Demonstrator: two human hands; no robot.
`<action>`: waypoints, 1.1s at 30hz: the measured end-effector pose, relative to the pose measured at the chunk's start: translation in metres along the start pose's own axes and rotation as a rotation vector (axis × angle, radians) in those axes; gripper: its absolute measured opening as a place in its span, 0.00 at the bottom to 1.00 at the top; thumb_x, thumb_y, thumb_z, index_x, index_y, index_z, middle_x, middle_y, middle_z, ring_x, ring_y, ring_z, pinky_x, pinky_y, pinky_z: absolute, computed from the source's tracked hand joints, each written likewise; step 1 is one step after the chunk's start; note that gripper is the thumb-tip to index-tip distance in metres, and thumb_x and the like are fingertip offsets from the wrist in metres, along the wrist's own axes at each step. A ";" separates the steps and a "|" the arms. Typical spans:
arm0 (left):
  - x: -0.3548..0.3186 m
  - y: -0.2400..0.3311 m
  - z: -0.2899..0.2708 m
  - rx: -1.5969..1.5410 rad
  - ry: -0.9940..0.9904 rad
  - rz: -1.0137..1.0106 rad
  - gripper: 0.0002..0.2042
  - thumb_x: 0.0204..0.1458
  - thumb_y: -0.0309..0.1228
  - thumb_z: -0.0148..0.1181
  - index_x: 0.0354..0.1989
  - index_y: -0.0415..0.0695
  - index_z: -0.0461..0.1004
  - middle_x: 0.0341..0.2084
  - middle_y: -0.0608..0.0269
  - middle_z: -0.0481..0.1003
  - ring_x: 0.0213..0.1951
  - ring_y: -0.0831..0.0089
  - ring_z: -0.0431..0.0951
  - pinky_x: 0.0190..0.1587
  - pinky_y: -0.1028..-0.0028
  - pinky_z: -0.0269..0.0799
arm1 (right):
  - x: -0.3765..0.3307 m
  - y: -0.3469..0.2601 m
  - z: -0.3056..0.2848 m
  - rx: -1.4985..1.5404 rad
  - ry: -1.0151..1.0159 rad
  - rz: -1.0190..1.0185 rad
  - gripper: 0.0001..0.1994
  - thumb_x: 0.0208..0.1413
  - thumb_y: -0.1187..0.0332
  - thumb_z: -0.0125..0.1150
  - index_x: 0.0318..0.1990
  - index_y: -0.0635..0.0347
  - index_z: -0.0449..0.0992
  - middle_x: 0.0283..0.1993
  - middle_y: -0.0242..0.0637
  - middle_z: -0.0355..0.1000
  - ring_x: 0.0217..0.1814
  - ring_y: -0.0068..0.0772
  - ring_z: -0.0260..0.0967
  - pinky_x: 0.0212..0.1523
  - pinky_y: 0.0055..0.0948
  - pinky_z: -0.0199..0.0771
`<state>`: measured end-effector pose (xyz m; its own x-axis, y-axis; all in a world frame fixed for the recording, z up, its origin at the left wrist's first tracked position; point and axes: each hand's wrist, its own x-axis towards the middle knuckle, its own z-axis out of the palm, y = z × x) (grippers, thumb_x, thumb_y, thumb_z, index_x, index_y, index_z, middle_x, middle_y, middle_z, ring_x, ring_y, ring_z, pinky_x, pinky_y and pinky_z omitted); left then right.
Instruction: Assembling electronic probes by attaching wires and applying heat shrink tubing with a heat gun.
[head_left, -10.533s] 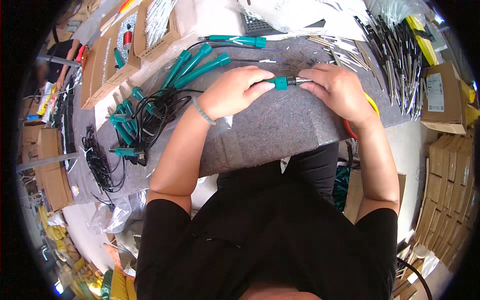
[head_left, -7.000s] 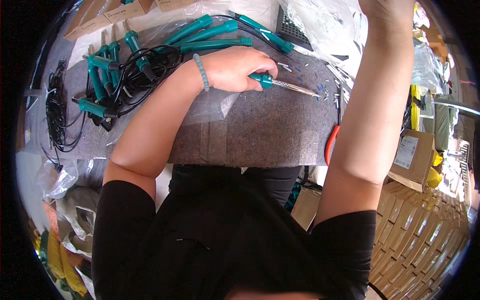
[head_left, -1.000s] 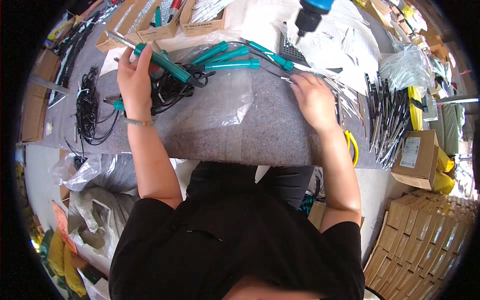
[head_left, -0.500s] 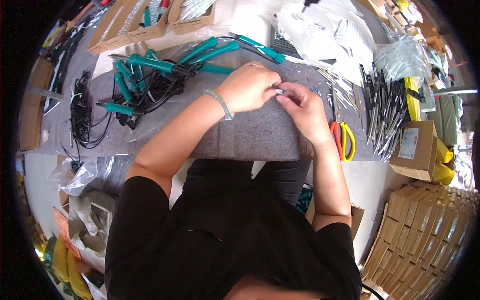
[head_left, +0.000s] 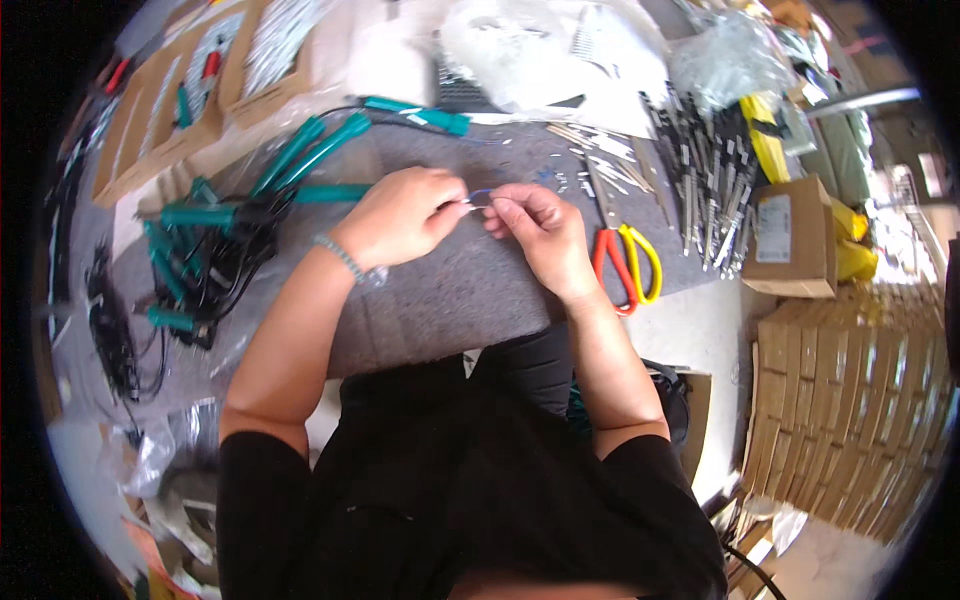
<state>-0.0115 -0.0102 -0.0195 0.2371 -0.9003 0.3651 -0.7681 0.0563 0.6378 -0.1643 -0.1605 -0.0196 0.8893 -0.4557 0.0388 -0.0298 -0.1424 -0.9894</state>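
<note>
At the far left of the bench we see a loose bundle of black cable (head_left: 115, 340) lying on the grey felt mat (head_left: 440, 300); just beside it sits a heap of teal-handled soldering irons (head_left: 215, 235) with their cords tangled together, and above them shallow cardboard trays (head_left: 190, 90) holding small parts.

Moving toward the middle, our left hand (head_left: 405, 215) is closed in a pinch on one end of a thin wire piece (head_left: 478, 198), which is held just above the mat between the two hands; our right hand (head_left: 535, 230) pinches the other end, so the hands are nearly touching, joined only by that small part. It is too small to tell exactly what it is.

Right of the hands lie scissors with red and yellow handles (head_left: 625, 262), then a spread of dark metal rods (head_left: 715, 185), then a small brown carton (head_left: 795, 238) at the mat's edge, with stacked cartons (head_left: 850, 400) beyond.

What could go wrong, in our judgement: the part is tiny and gripped only at the fingertips, so a slip would drop it among the loose bits scattered just ahead, where it would be hard to find; pulling the hands apart too firmly could bend it; a left elbow swinging outward could snag the tangled cords and drag an iron.
</note>
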 end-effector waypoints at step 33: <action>0.003 -0.012 -0.011 0.149 -0.092 -0.105 0.06 0.48 0.30 0.60 0.32 0.41 0.77 0.35 0.61 0.74 0.39 0.58 0.76 0.41 0.62 0.73 | -0.019 -0.018 -0.024 -1.072 0.000 -0.377 0.10 0.48 0.69 0.65 0.39 0.58 0.78 0.38 0.39 0.74 0.42 0.44 0.72 0.42 0.36 0.72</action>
<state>0.0048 -0.0089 -0.0185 0.2703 -0.9338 0.2345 -0.8235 -0.0980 0.5588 -0.1913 -0.1709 0.0007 0.9243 -0.2249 0.3084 -0.1357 -0.9488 -0.2852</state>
